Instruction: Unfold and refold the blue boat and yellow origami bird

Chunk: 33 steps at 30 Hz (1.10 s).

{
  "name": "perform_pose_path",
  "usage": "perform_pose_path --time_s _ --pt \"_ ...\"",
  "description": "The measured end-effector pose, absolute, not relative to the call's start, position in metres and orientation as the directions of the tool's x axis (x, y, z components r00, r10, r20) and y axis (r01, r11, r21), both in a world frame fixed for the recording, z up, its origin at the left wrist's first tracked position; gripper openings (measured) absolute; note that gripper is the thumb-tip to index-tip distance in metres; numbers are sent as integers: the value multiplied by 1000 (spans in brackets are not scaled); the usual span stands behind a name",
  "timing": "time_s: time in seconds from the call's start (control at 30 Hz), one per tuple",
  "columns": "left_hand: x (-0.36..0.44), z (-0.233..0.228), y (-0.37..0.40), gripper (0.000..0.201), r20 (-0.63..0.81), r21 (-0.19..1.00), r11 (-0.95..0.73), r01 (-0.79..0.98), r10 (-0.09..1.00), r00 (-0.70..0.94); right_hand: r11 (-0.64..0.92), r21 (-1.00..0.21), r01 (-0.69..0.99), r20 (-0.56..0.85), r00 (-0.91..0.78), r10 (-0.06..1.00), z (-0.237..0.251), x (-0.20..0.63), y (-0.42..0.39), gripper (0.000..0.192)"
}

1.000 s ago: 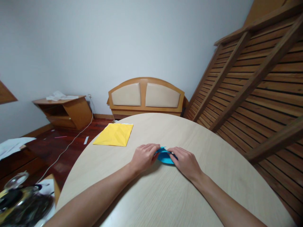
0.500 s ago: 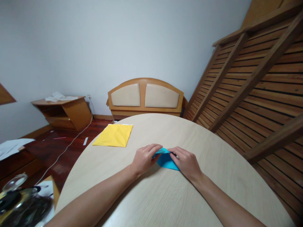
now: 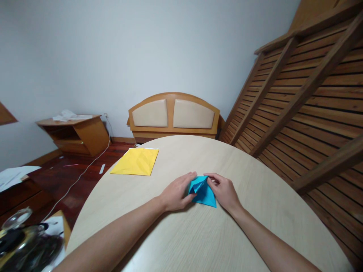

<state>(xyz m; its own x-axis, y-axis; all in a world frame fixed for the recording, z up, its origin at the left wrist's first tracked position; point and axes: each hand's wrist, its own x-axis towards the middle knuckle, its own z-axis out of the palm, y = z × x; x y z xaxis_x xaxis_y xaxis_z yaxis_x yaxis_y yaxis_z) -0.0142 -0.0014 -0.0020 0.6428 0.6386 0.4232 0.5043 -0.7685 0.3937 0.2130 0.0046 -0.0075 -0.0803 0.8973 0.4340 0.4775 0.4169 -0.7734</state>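
Observation:
A piece of blue folded paper (image 3: pixel 204 197) rests on the round table, one flap raised along its upper part. My left hand (image 3: pixel 178 192) grips its left side, the thumb on the near face and the fingers behind the far edge. At the upper right, my right hand (image 3: pixel 224 189) pinches the raised flap between thumb and fingers. Some fingertips of both hands are hidden by the paper. A stack of yellow paper (image 3: pixel 136 161) lies flat on the table, beyond my left hand and to its left.
The round pale wooden table (image 3: pixel 255 211) fills the foreground. Behind it stands a headboard (image 3: pixel 171 96). Slatted wooden boards (image 3: pixel 300 98) lean at the right. A low cabinet (image 3: pixel 93 136) and a white cable (image 3: pixel 82 175) are on the left, with a cluttered box (image 3: pixel 66 230) beside the table.
The blue paper's raised flap now stands opened, showing a fold inside. My left thumb has moved onto the near face, and my right hand has shifted slightly along the upper edge.

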Motion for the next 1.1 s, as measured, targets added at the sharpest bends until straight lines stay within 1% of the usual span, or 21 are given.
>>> perform_pose_path --time_s 0.1,0.23,0.3,0.37,0.47,0.53,0.6,0.7,0.8,0.9,0.97,1.03,1.1 --pt "-15 -1 -2 74 350 340 -794 503 604 716 403 -801 444 412 -81 908 -13 215 9 27" --pt "-15 3 -4 82 260 282 -812 511 578 774 378 -793 478 385 -88 919 -22 220 17 27" --pt "-16 4 -5 78 225 265 -807 528 584 780 368 -783 501 377 -89 922 -25 223 20 28" --pt "-16 3 -6 70 197 254 -792 555 604 772 366 -769 524 385 -77 920 -25 225 21 29" --pt "-15 2 -5 58 149 234 -767 597 635 758 378 -717 586 415 -77 907 -20 223 17 30" --pt "-15 1 -5 54 113 219 -756 617 648 753 417 -644 642 435 -141 889 -15 218 11 32" --pt "-14 0 -5 53 87 208 -744 634 660 746 491 -559 668 437 -266 859 -11 212 3 34" --pt "-13 -1 -5 56 60 209 -729 652 675 735 578 -449 682 359 -455 815 -12 205 -6 44" --pt "-15 -2 -2 59 30 224 -695 683 705 708 596 -366 715 231 -551 802 -17 205 -9 54" --pt "-20 -5 4 60 -8 206 -607 768 784 621 571 -328 753 130 -563 816 -19 208 -7 55" --pt "-23 -6 7 60 -8 189 -539 820 835 551 554 -328 765 98 -556 826 -18 209 -7 55" --pt "-24 -6 8 60 26 187 -489 852 870 493 550 -334 765 97 -552 828 -16 209 -7 56" --pt "-23 -6 7 59 95 195 -483 854 875 474 552 -338 762 110 -551 827 -14 210 -7 55"
